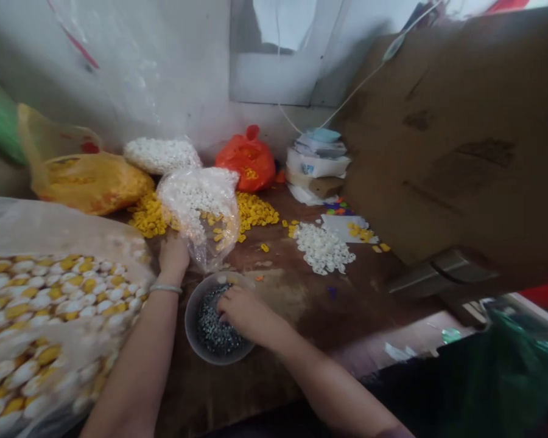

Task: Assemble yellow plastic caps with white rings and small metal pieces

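My right hand reaches into a pale round bowl filled with small shiny dark-grey metal pieces. Its fingers are bent together at the pieces; whatever is between them is too small to make out. With a bracelet on the wrist, my left hand is stretched forward beside a clear plastic bag of white and yellow pieces. A heap of small yellow plastic pieces lies by its fingertips. The fingers of this hand are blurred and partly hidden, so their grip does not show.
At left bulges a large clear bag of white-and-yellow pieces. Behind stand a yellow bag, a bag of white pieces and a red bag. White rings lie right of centre, near a cardboard sheet.
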A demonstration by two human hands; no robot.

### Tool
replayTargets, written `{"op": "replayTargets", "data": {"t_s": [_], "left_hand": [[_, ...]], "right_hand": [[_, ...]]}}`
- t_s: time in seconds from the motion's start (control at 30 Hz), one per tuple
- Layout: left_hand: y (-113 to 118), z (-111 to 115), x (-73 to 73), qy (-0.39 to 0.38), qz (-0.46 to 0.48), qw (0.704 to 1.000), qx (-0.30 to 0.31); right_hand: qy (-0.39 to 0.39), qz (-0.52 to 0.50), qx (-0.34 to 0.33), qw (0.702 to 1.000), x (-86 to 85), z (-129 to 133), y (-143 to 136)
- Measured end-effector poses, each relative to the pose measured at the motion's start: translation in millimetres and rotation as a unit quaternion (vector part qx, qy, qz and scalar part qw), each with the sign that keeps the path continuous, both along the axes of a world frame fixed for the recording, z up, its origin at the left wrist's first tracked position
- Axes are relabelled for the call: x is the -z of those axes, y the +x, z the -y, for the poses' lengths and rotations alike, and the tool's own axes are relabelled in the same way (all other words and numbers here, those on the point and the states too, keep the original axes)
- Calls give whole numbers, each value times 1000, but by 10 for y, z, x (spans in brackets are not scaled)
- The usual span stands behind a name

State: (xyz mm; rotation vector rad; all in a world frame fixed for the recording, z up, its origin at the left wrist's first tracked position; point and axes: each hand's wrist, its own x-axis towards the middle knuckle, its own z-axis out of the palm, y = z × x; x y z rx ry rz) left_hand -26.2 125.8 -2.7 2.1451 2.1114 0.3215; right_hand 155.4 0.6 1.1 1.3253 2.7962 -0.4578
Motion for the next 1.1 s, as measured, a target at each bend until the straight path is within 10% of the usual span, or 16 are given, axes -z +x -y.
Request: {"op": "replayTargets", "data": {"t_s": [0.57, 0.7, 0.77, 0.83, 0.93, 1.1], "left_hand": [[126, 850, -250, -43, -71, 996, -30], [58, 1009, -241, 47, 189, 980, 31], [33, 1074, -223, 24, 463, 886, 33], [30, 1138, -206, -79, 684, 725, -1], [66, 1229, -191, -191, 828, 526, -37], [128, 1326, -170, -253, 871, 419, -32]], "right_hand": [[-15, 8, 2, 1000, 48, 38, 11], [-11, -33, 3, 999, -10, 29, 44], [-12, -123, 21, 992, -71, 24, 67], [-2, -243, 50, 969, -152, 17, 85], [44, -376, 83, 922, -290, 13, 83], [92, -421, 66, 900, -459, 33, 16]]}}
